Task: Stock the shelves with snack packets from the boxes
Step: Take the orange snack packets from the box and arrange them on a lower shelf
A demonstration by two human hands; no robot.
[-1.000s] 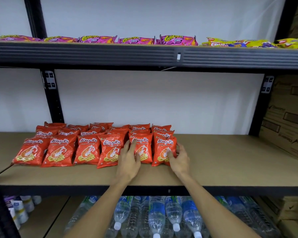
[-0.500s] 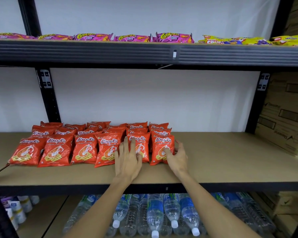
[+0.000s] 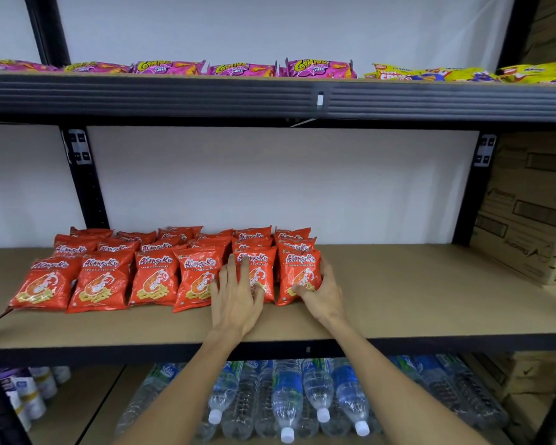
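The red prawn-cracker packets (image 3: 161,268) lie in overlapping rows on the middle shelf (image 3: 414,293), filling its stretch from about 9 o'clock to the centre and leaning back toward the wall. From the centre round to 3 o'clock the board shows bare.

The person's right hand (image 3: 321,293) holds the end packet (image 3: 297,271), the last one at the front of the row. The thumb sits on its lower face and the fingers are curled round its right edge. The left hand (image 3: 235,297) lies flat with straight fingers, spread over the neighbouring packet (image 3: 257,261) and clamping nothing.

These look like light, puffed foil bags, I'd say, soft and full of air, with a glossy skin that will slide easily over its neighbour. The crackers inside are probably brittle, so a hard squeeze in the middle could crush them. Better to take each bag by its side edges or the crimped top seam, and nudge it with a flat palm as the left hand does here.

At 12 o'clock, on the upper shelf, lie pink packets (image 3: 244,68) and, further right, yellow packets (image 3: 430,73). Water bottles (image 3: 286,396) lie at 6 o'clock below. Cardboard boxes (image 3: 527,220) are stacked at 3 o'clock beside the rack.
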